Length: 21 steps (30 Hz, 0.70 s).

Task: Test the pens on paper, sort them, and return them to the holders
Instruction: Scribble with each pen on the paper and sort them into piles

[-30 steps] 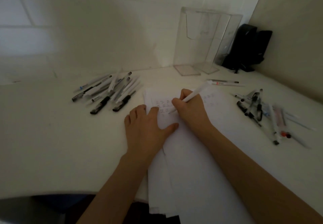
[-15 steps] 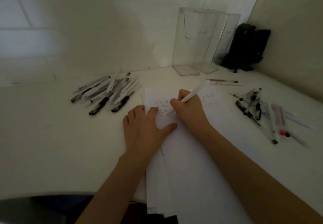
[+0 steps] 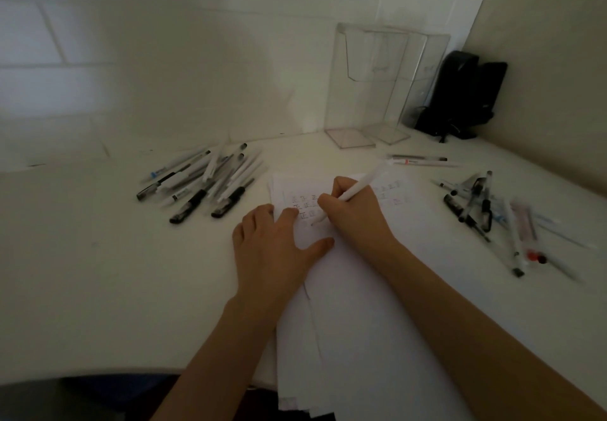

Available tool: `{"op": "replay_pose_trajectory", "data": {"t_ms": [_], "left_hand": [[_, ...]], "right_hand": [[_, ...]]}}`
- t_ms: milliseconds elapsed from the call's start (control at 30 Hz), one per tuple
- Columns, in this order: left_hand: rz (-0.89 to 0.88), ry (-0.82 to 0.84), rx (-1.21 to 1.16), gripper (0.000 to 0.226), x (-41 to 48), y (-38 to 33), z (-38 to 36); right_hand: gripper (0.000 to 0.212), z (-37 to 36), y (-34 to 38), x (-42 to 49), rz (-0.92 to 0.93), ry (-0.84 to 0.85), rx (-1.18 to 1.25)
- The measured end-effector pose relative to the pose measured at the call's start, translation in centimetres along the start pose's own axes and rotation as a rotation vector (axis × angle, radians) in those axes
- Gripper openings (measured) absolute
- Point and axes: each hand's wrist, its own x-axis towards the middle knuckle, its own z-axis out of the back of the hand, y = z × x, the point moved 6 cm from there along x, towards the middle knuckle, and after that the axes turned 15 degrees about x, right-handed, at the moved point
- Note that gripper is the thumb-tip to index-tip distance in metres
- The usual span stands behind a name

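My right hand (image 3: 356,215) grips a white pen (image 3: 359,186), its tip down on a stack of white paper (image 3: 361,305) near several small written marks. My left hand (image 3: 272,249) lies flat on the paper's left edge, fingers spread, holding it still. A pile of several pens (image 3: 200,184), black and white, lies on the table to the left. Another pile of pens (image 3: 486,213) lies to the right. Two more pens (image 3: 417,160) lie apart behind the paper. Two clear plastic holders (image 3: 377,92) stand against the back wall.
The white table (image 3: 98,272) meets a tiled wall behind and a side wall on the right. A black object (image 3: 460,98) sits in the back right corner beside the holders. The table's near edge curves at the bottom left.
The pen tip has moved slightly down the paper as my right hand writes. My left hand stays flat on the sheet.
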Motion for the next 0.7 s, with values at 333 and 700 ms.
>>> {"op": "replay_pose_trajectory", "data": {"t_ms": [333,700], "left_hand": [[0.001,-0.011,-0.015,0.075,0.0,0.1,0.1],[0.011,-0.116,-0.276,0.051,0.0,0.6,1.5]], "right_hand": [[0.035,1.2,0.1,0.0,-0.005,-0.119,0.173],[0.04,0.3,0.4,0.4,0.027,0.057,0.146]]}}
